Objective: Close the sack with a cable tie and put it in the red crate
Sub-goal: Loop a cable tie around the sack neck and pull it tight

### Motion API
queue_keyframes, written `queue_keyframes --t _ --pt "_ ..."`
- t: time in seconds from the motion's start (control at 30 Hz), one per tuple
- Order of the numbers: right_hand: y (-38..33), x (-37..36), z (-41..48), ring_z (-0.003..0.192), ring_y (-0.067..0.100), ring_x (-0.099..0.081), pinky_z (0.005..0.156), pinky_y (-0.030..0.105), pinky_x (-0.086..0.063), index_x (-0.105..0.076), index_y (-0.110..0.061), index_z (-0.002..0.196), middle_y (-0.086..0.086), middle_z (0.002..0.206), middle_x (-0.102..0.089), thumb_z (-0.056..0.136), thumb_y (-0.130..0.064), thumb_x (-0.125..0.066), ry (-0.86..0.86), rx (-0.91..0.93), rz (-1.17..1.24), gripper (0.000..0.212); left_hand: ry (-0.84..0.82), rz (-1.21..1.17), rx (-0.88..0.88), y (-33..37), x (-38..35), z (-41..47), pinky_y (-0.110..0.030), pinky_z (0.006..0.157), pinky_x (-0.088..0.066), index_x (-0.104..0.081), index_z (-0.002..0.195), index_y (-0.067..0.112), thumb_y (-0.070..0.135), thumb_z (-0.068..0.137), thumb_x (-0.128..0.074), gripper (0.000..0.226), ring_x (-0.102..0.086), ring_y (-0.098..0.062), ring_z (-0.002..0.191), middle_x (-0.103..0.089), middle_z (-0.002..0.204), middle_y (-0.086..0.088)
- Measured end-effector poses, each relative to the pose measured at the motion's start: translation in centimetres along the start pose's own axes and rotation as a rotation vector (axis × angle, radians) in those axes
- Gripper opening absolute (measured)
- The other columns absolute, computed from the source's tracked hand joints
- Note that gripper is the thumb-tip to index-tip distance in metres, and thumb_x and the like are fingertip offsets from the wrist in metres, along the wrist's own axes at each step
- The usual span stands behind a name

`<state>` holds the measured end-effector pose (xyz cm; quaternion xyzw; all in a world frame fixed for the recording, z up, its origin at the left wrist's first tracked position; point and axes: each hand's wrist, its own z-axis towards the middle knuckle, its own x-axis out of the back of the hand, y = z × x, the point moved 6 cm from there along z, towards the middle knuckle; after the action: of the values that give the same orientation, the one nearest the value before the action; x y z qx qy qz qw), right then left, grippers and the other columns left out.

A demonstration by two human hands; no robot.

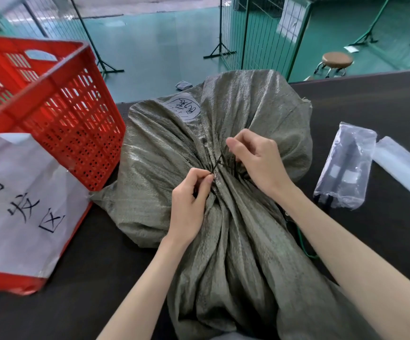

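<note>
A grey-green woven sack (pixel 243 114) lies on the dark table, its neck gathered into tight pleats in the middle. A thin black cable tie (pixel 217 163) wraps the gathered neck. My left hand (pixel 190 200) pinches one end of the tie between thumb and forefinger. My right hand (pixel 258 160) rests on the sack just right of the neck, its fingers closed on the other part of the tie. The red crate (pixel 59 99) stands at the left, tilted in view, touching the sack's side.
A white sheet with black characters (pixel 19 200) hangs on the crate's front. Two clear plastic packets (pixel 346 165) lie on the dark table (pixel 370 99) at the right. Beyond the table's far edge are green floor, wire fence panels and a round stool (pixel 336 60).
</note>
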<state>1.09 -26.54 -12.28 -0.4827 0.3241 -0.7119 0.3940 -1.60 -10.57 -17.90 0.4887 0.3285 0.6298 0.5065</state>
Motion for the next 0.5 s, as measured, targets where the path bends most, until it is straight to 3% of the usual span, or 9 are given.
queue_keyframes --t 0.13,0.33,0.5 --pt "0.4 -0.6 1.3 0.049 0.006 -0.034 0.053 0.020 -0.029 -0.055 -0.010 0.059 -0.002 0.050 -0.041 0.086 -0.026 -0.061 -0.152 -0.051 -0.125 0.032 -0.013 0.002 -0.019 0.3 0.1 0.0 -0.020 0.064 -0.043 -0.061 0.089 0.015 0.012 0.095 -0.057 0.008 -0.052 -0.001 0.067 -0.061 0.074 0.006" --pt "0.6 -1.0 1.9 0.041 0.004 -0.030 0.046 0.015 -0.025 -0.053 -0.015 0.054 -0.010 0.042 -0.038 0.083 -0.020 -0.059 -0.269 -0.149 0.121 0.031 0.081 0.009 -0.019 1.0 1.0 1.0 -0.017 0.074 -0.042 -0.063 0.093 0.020 0.020 0.089 -0.064 0.004 -0.058 -0.011 0.079 -0.063 0.086 -0.005" --pt "0.0 -1.2 2.0 0.044 0.010 -0.032 0.044 0.016 -0.026 -0.052 -0.012 0.055 0.012 0.056 -0.041 0.079 -0.023 -0.059 -0.259 -0.140 0.162 0.027 0.056 0.070 -0.059 2.9 0.0 2.8 -0.019 0.074 -0.041 -0.069 0.090 0.018 0.022 0.086 -0.070 0.006 -0.057 -0.015 0.081 -0.058 0.083 0.007"
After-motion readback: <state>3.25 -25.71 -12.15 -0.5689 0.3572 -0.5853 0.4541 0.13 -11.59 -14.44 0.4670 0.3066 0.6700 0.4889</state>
